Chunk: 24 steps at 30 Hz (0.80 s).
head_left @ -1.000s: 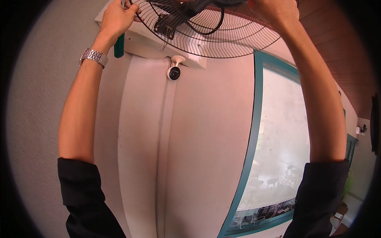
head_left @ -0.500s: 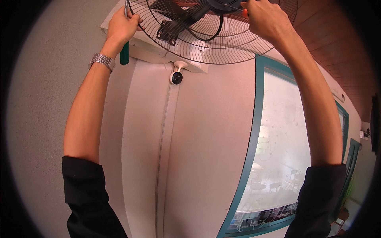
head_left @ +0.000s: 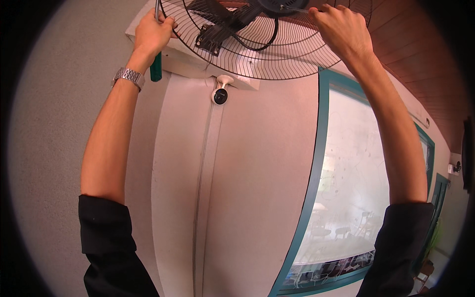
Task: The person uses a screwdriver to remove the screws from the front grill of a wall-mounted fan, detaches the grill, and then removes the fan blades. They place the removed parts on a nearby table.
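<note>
Overhead, a black wire-caged wall fan [head_left: 257, 64] fills the top of the view. My left hand [head_left: 152, 37] is closed at the cage's left rim and holds a green-handled screwdriver [head_left: 156, 68]; its metal shaft points up past the fingers and its handle hangs by the wrist. My right hand [head_left: 344, 29] is closed around another screwdriver [head_left: 296, 9], whose thin shaft reaches left to the fan's dark motor housing [head_left: 283, 6]. The tip meets the housing near a small bright spot. That tool's handle is hidden in my fingers.
Below the fan, a small white camera [head_left: 220, 96] is fixed beneath a pale ledge [head_left: 198, 68]. A cable channel [head_left: 205, 188] runs down the wall from there. To the right stands a teal-framed window [head_left: 324, 123]. A brown panelled ceiling [head_left: 420, 54] slopes at upper right.
My right hand has shifted slightly right and turned, its fingers rolled over the screwdriver handle. More of the shaft and motor housing shows. My left hand has stayed nearly still.
</note>
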Tool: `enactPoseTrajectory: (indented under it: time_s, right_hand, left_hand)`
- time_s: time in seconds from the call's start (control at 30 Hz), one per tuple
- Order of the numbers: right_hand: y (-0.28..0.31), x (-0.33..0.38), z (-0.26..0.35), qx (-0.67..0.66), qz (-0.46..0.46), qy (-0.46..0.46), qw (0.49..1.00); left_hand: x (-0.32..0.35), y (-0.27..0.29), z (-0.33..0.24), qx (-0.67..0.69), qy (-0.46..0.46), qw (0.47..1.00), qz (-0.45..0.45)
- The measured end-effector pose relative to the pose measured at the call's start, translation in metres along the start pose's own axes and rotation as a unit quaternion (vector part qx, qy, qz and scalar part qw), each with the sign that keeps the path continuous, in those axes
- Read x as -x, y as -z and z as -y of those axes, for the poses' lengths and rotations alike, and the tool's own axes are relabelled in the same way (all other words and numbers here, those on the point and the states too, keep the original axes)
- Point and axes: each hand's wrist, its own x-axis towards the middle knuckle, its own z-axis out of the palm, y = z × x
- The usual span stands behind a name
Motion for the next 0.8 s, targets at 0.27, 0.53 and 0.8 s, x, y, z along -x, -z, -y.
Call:
enactPoseTrajectory:
  time_s: [0.27, 0.53, 0.8]
  right_hand:
    - [0.016, -0.008, 0.024, -0.046, 0.071, 0.030, 0.996]
    - [0.000, 0.031, 0.027, -0.201, 0.103, -0.040, 0.973]
    - [-0.015, 0.087, -0.034, -0.253, 0.007, -0.217, 0.943]
  left_hand:
    - [0.007, 0.003, -0.013, -0.023, 0.027, 0.999, -0.003]
    - [0.025, 0.002, -0.026, -0.255, -0.296, 0.891, -0.230]
    - [0.017, -0.116, -0.121, -0.264, -0.337, 0.904, -0.010]
